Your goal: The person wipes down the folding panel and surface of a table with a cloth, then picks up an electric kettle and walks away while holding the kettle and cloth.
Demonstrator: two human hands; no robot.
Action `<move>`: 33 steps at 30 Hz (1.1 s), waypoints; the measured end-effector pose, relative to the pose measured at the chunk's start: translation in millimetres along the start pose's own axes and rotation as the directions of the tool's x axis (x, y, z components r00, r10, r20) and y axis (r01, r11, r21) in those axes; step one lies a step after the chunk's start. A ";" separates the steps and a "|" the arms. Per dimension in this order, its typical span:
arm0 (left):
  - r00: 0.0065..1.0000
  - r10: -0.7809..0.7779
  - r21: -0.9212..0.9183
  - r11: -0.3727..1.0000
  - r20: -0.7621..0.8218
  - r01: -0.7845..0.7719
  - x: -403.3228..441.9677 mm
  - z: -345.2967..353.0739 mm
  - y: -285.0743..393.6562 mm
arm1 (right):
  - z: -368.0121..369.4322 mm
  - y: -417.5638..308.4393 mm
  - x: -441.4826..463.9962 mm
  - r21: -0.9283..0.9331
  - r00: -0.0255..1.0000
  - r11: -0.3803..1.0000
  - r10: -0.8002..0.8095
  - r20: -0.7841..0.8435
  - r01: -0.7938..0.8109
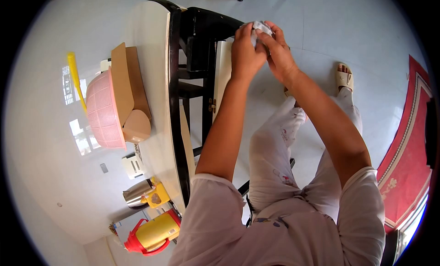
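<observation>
At the upper middle of the head view, a small crumpled white cloth-like item [261, 26] is held between both hands. My left hand [246, 53] has its fingers bent around the item's left side. From the right, my right hand [277, 51] grips it, its thumb and fingers pressed on it. The two hands touch each other. Most of the item is hidden behind the fingers, so its full shape cannot be made out. A black wooden chair or frame [201, 41] stands just left of the hands.
On the left, a table [156, 69] bears a pink basket [104, 111] and a cardboard box [121, 78]. Lower left are a metal kettle [134, 196] and a yellow-red thermos [158, 230]. A red rug [408, 160] lies right, beyond a sandalled foot [344, 77].
</observation>
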State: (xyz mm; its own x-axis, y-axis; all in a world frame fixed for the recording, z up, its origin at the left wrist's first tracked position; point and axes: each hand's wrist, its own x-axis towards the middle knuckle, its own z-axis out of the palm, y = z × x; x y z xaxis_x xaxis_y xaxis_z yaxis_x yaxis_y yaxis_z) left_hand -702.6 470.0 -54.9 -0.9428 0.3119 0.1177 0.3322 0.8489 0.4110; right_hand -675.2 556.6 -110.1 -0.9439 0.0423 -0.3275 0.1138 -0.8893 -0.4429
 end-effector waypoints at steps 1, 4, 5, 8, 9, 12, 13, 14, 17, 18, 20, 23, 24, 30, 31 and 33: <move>1.000 0.027 -0.099 0.995 -0.011 -0.028 -13.8 -5.6 6.9 | 0.2 0.3 -4.9 0.025 0.999 0.999 0.025 0.047 -0.026; 0.995 0.089 -0.383 0.918 -0.041 -0.098 -47.7 -22.9 21.0 | 5.9 -3.9 -22.1 0.054 0.979 0.990 0.117 0.165 -0.127; 0.995 0.094 -0.469 0.877 -0.041 -0.102 -56.9 -30.4 19.0 | 8.5 -3.3 -24.3 -0.009 0.968 0.993 0.121 0.219 -0.122; 0.987 0.101 -0.410 0.900 -0.127 -0.145 -89.3 -57.6 2.9 | 14.5 1.3 -32.2 -0.127 0.944 0.990 0.095 0.316 -0.057; 0.979 0.109 -0.337 0.927 -0.172 -0.163 -100.1 -65.7 -4.6 | 17.7 -2.3 -36.0 -0.186 0.953 0.979 -0.023 0.303 0.082; 0.991 0.035 0.057 0.998 -0.129 -0.028 -140.8 -82.3 -21.2 | 20.9 -10.8 -39.2 -0.463 0.852 0.717 -0.407 0.331 0.522; 0.996 0.017 0.120 0.993 -0.088 -0.006 -152.4 -84.9 -27.0 | 26.7 -19.5 -38.0 -0.490 0.777 0.604 -0.462 0.427 0.628; 0.999 -0.003 0.186 0.982 -0.050 0.012 -162.8 -87.0 -33.4 | 32.2 -29.2 -34.8 -0.497 0.690 0.479 -0.501 0.523 0.724; 0.999 0.026 0.387 0.921 0.048 -0.042 -174.4 -92.9 -41.4 | 59.1 -40.3 -6.2 -0.397 0.395 0.123 -0.557 0.731 0.909; 0.998 0.037 0.366 0.929 0.054 -0.055 -173.5 -92.4 -45.0 | 71.4 -43.3 6.4 -0.396 0.363 0.035 -0.476 0.801 0.918; 0.997 0.037 0.326 0.944 0.062 -0.055 -175.9 -92.0 -51.7 | 92.4 -38.9 27.4 -0.371 0.309 -0.152 -0.323 0.895 0.916; 0.998 0.035 0.272 0.961 0.050 -0.047 -174.8 -90.1 -59.2 | 116.3 -25.0 46.3 -0.341 0.274 -0.420 -0.213 0.938 0.841; 0.998 0.039 0.261 0.964 0.048 -0.050 -175.6 -90.1 -57.7 | 119.9 -19.2 46.4 -0.375 0.291 -0.476 -0.242 0.926 0.796; 0.997 0.065 0.291 0.954 0.028 -0.070 -175.0 -88.0 -58.7 | 138.9 -6.3 34.8 -0.482 0.414 -0.638 -0.269 0.870 0.600; 0.997 0.078 0.296 0.952 0.025 -0.082 -175.5 -87.1 -59.8 | 144.3 -7.2 28.0 -0.515 0.468 -0.638 -0.261 0.844 0.573; 0.998 0.047 0.276 0.960 0.032 -0.054 -175.5 -86.4 -55.5 | 147.0 -11.3 19.0 -0.563 0.542 -0.615 -0.247 0.803 0.553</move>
State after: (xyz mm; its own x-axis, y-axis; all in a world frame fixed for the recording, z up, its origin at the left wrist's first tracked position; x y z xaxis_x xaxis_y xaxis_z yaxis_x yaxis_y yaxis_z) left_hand -558.1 331.3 -20.2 -0.9248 0.3649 0.1076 0.3774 0.9156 0.1384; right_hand -740.0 500.6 11.4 -0.7891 -0.1227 0.6019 -0.4171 0.8263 -0.3784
